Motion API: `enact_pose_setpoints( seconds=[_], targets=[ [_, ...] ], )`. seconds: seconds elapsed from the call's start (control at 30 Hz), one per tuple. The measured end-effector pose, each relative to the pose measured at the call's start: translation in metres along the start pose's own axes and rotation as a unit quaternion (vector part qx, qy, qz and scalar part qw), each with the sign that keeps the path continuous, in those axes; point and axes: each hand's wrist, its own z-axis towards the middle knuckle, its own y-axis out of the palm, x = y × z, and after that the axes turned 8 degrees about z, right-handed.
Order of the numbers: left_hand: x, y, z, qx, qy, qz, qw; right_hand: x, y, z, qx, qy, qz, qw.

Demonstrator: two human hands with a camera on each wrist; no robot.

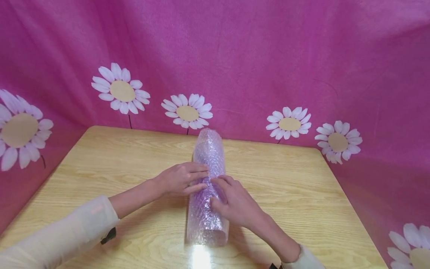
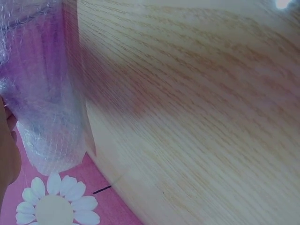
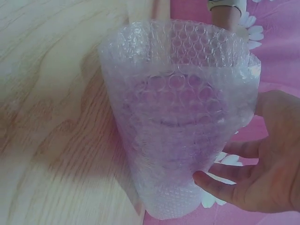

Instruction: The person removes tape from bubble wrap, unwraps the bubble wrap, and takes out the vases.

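Just right of centre, the right hand (image 1: 236,203) touches a bubble-wrap roll (image 1: 206,220), thumb and fingers apart; slightly farther, left of centre, the left hand (image 1: 183,178) lays extended fingers on it. The roll lies mid-frame on the wooden table (image 1: 285,209), before pink cloth (image 1: 242,56) across the top.

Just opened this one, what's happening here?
A person has the left hand and right hand on a bubble-wrap roll lying on the wooden table. Something purple shows through the wrap. The layers are wound around it, and the roll's near end is open.
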Motion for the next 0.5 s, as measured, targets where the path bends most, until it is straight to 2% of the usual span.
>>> enact_pose_setpoints(
  seconds=[0.3,0.5],
  targets=[
    [0.0000,-0.0011,0.0024,0.006,0.009,0.001,0.9999,-0.0008,-0.0015,0.0055,0.015,-0.021,-0.035,0.999],
    [-0.0007,-0.0001,0.0018,0.005,0.014,0.011,0.9998,-0.0050,-0.0015,0.0085,0.030,-0.063,-0.089,0.994]
  ],
)
